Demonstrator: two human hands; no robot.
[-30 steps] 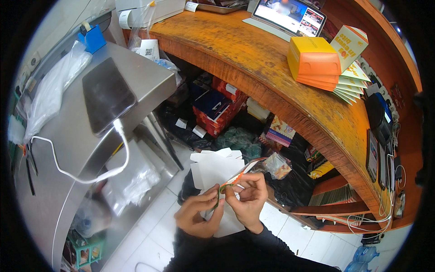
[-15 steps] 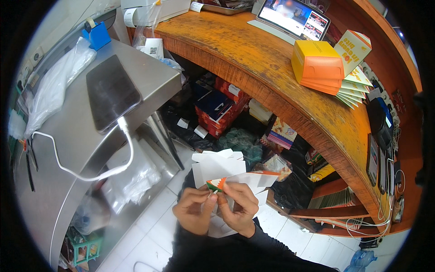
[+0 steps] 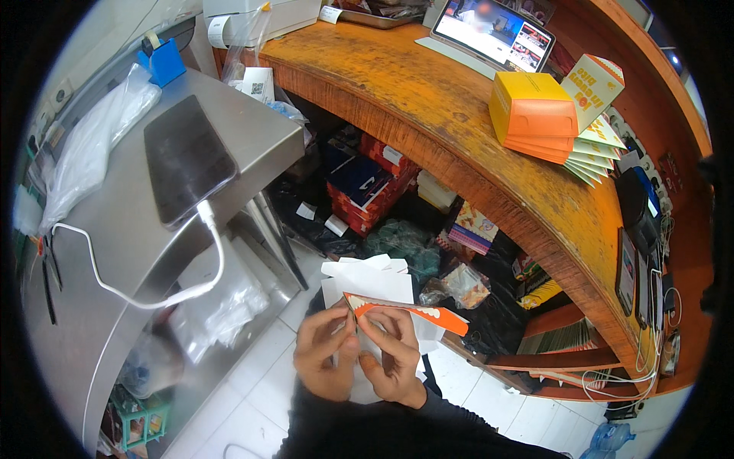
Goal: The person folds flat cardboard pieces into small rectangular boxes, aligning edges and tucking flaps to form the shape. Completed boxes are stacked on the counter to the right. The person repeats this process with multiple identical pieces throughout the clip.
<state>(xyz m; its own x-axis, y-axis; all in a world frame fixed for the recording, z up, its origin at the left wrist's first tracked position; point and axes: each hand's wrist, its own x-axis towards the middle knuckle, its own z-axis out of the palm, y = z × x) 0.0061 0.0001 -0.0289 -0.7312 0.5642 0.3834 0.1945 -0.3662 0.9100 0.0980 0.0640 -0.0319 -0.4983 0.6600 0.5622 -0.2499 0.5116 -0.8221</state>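
Note:
Low in the middle, both my hands hold a thin card carton (image 3: 440,317) with an orange, patterned outer side. My left hand (image 3: 327,353) pinches its left corner between thumb and fingers. Just beside it, my right hand (image 3: 393,358) grips the near edge, fingers bent along the card. The carton's orange side panel stretches off to the right past my right hand. Behind and beneath it lie white card blanks (image 3: 367,280) with cut flaps, apparently resting on my lap. My fingers hide part of the carton's fold.
A curved wooden counter (image 3: 428,99) bears stacked folded cartons (image 3: 535,115) and a tablet (image 3: 493,34). To the left, a steel table (image 3: 260,126) holds a dark phone (image 3: 187,161) on a white cable, scissors (image 3: 50,275) and a tape dispenser (image 3: 162,61). Red boxes (image 3: 367,191) sit under the counter.
The carton has turned in my hands, so its orange side panel now faces up where white inner card showed before. Both hands keep hold, with the right fingers shifted along the edge.

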